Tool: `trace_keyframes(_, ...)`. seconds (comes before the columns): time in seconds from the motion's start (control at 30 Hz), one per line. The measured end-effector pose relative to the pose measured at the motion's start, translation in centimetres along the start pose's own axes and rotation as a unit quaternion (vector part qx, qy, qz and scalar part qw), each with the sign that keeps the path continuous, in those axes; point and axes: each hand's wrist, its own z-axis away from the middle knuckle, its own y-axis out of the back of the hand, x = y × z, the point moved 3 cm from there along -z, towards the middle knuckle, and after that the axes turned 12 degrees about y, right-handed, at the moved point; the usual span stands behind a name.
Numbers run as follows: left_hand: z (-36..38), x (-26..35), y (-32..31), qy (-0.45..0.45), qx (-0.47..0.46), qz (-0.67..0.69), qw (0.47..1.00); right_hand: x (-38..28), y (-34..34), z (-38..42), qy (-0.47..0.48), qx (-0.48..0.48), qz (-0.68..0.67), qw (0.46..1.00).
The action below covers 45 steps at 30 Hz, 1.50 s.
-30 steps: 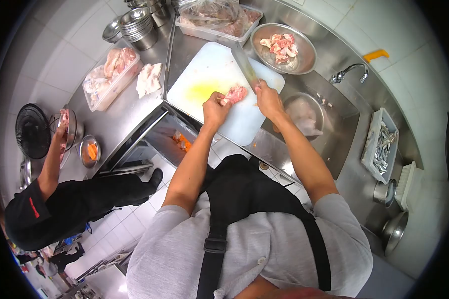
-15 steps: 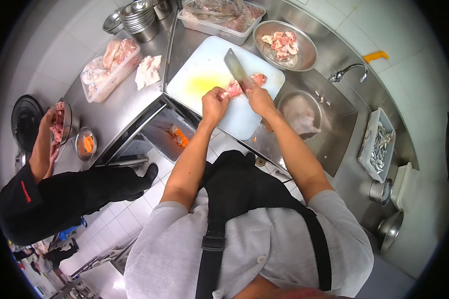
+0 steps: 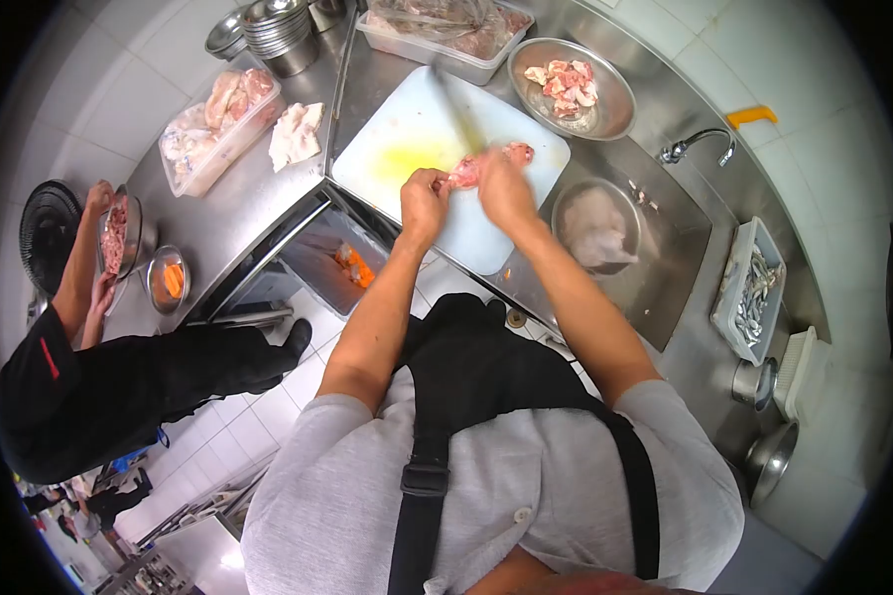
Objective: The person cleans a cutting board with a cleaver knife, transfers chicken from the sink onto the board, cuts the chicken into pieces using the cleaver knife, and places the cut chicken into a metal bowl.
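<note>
Meat [image 3: 463, 175]: on the cutting board [image 3: 468, 233]; long axis left to right, right end slightly farther from the person; one piece or two — cannot tell.
Left hand [image 3: 424, 205]: at the meat's left end; fingertips pinched closed on it.
Right hand [image 3: 507, 188]: curled round the knife [image 3: 456, 114]; partly covers the meat.
Blade: blurred, pointing away — across the meat's line; contact unclear.

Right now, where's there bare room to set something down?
Bare steel counter shows between the pale slab and the bowl of orange pieces; the near end of the cutting board is free. Mid-board is crowded: left hand on meat, right hand with knife.
</note>
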Motion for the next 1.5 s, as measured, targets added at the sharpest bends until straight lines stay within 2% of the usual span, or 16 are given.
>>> trace_keyframes(0.1,-0.9,1.1,0.2,-0.037,-0.009,-0.030,0.999,1.9,-2.7,1.1,-0.079,-0.100,-0.006,0.992)
trace_keyframes(0.23,0.3,2.4,-0.1,-0.119,-0.043,-0.119,0.985,3.0,-2.2,0.7,-0.070,-0.122,-0.023,0.990)
trace_keyframes(0.3,-0.7,2.6,-0.2,-0.079,-0.018,-0.134,0.988,3.8,-0.5,0.6,-0.083,-0.130,-0.041,0.987)
trace_keyframes(0.4,-2.9,0.4,0.5,-0.062,0.033,-0.137,0.988,6.5,1.3,4.6,-0.165,-0.022,-0.084,0.983)
trace_keyframes(0.47,-2.8,1.0,1.6,-0.013,0.025,-0.102,0.994,6.6,4.1,9.1,-0.246,0.031,-0.348,0.904)
trace_keyframes(0.53,-3.4,-1.4,0.6,-0.012,-0.018,-0.053,0.998,7.7,4.4,13.3,-0.306,0.090,-0.446,0.837)
trace_keyframes(0.63,-1.9,2.3,-0.9,-0.071,-0.072,-0.130,0.986,9.7,3.5,16.4,-0.359,0.095,-0.475,0.798)
trace_keyframes(0.67,-2.3,2.6,-2.3,-0.035,-0.122,-0.163,0.978,10.0,3.0,16.5,-0.358,0.095,-0.484,0.792)
trace_keyframes(0.8,-3.1,6.9,-5.3,-0.030,-0.206,-0.200,0.957,10.1,1.9,14.0,-0.318,-0.003,-0.460,0.829)
trace_keyframes(0.9,-3.7,6.8,-7.3,-0.029,-0.177,-0.196,0.964,9.9,1.1,12.3,-0.299,-0.067,-0.456,0.836)
trace_keyframes(1.07,-4.0,6.3,-7.9,-0.045,-0.132,-0.098,0.985,7.4,3.4,10.5,-0.264,-0.078,-0.459,0.844)
trace_keyframes(1.2,-7.2,12.9,-9.6,-0.129,-0.111,-0.098,0.981,6.6,8.6,8.7,-0.248,-0.028,-0.512,0.822)
trace_keyframes(1.27,-11.6,16.0,-12.3,-0.110,-0.172,-0.083,0.975,5.8,12.4,8.8,-0.290,0.032,-0.512,0.808)
trace_keyframes(1.37,-15.6,18.6,-13.3,-0.220,-0.093,0.008,0.971,5.3,17.3,10.0,-0.304,0.077,-0.470,0.825)
trace_keyframes(1.47,-15.7,18.0,-7.7,-0.203,-0.108,-0.066,0.971,7.6,18.2,15.3,-0.279,0.085,-0.414,0.862)
trace_keyframes(1.5,-15.9,15.1,-6.2,-0.150,-0.106,-0.017,0.983,8.5,17.6,17.3,-0.290,0.076,-0.410,0.862)
